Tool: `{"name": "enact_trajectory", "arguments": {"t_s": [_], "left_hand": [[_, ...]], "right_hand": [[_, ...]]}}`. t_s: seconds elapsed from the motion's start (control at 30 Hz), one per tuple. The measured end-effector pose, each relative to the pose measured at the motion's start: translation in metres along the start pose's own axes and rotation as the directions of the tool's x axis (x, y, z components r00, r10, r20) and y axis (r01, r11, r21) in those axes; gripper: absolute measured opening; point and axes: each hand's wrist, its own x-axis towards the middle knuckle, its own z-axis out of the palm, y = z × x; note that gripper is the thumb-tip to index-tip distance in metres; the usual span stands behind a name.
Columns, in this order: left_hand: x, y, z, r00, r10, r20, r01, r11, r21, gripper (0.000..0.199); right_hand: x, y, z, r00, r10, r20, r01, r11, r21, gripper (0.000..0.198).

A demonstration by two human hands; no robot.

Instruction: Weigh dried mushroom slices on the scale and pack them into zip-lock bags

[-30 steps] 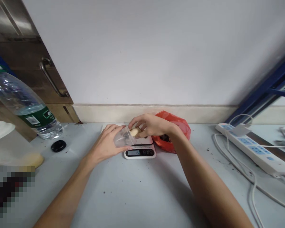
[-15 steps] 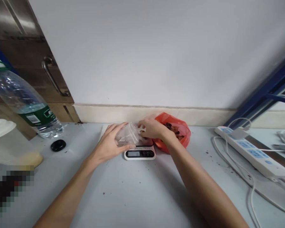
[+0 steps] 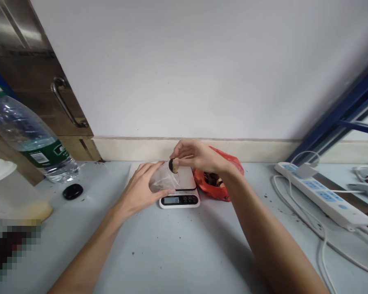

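My left hand (image 3: pixel 140 187) curls around a clear plastic bag (image 3: pixel 164 179), its fingers behind and its thumb in front. The bag rests over the left of a white kitchen scale (image 3: pixel 184 201), whose small display is lit. Above the bag's mouth, my right hand (image 3: pixel 198 155) pinches a dried piece (image 3: pixel 173 165), black on one side and tan on the other. Just right of the scale lies an opened red plastic bag (image 3: pixel 207 192) with dark brown dried pieces (image 3: pixel 213 179) inside, partly covered by my right wrist.
At the left stand a large water bottle (image 3: pixel 46 147) and a cloudy container with a white lid (image 3: pixel 1 171); a black oval object (image 3: pixel 72 191) lies near them. A white power strip (image 3: pixel 322 194) and loose cables occupy the right. The wall (image 3: pixel 178 81) rises behind.
My right hand has risen slightly, and the dried piece now shows plainly between its fingers. The left hand still holds the clear bag. The view has shifted a little.
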Motion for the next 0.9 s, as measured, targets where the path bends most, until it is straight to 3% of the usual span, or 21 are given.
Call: {"name": "enact_trajectory", "arguments": {"t_s": [0.1, 0.2, 0.33, 0.4, 0.47, 0.57, 0.67, 0.77, 0.9], "left_hand": [[0.000, 0.002, -0.005, 0.999, 0.013, -0.030, -0.015, 0.998, -0.068, 0.074], [0.000, 0.004, -0.012, 0.999, 0.023, -0.031, -0.030, 0.963, -0.269, 0.074], [-0.003, 0.007, -0.012, 0.997, 0.001, 0.081, 0.053, 0.755, -0.653, 0.083], [-0.004, 0.010, -0.007, 0.991, -0.074, 0.108, 0.130, 0.654, -0.745, 0.081], [-0.003, 0.015, 0.001, 0.982, -0.178, 0.066, 0.162, 0.606, -0.779, 0.076], [0.001, 0.022, 0.011, 0.968, -0.249, -0.035, 0.128, 0.606, -0.785, 0.065], [0.004, 0.026, 0.016, 0.960, -0.273, -0.064, 0.128, 0.632, -0.764, 0.055], [0.004, 0.027, 0.018, 0.941, -0.320, -0.105, 0.141, 0.658, -0.739, 0.044], [0.002, 0.027, 0.017, 0.953, -0.272, -0.135, 0.094, 0.688, -0.720, 0.033]], "right_hand": [[0.000, -0.001, 0.001, 0.991, -0.093, -0.100, 0.079, 0.987, -0.140, 0.009], [-0.004, -0.007, -0.005, 0.986, -0.161, -0.048, 0.139, 0.941, -0.308, 0.022], [-0.013, -0.021, -0.012, 0.984, -0.153, 0.090, 0.173, 0.939, -0.297, 0.008], [-0.015, -0.024, -0.014, 0.988, -0.134, 0.076, 0.148, 0.963, -0.224, 0.014], [-0.016, -0.025, -0.016, 0.996, -0.088, 0.032, 0.093, 0.980, -0.176, 0.021], [-0.019, -0.023, -0.019, 1.000, 0.010, -0.020, -0.014, 0.981, -0.192, 0.027], [-0.021, -0.022, -0.024, 0.996, 0.088, -0.020, -0.090, 0.967, -0.237, 0.027], [-0.024, -0.022, -0.027, 0.993, 0.115, 0.000, -0.110, 0.956, -0.270, 0.026], [-0.025, -0.023, -0.028, 0.989, 0.144, 0.018, -0.130, 0.934, -0.334, 0.024]]}}
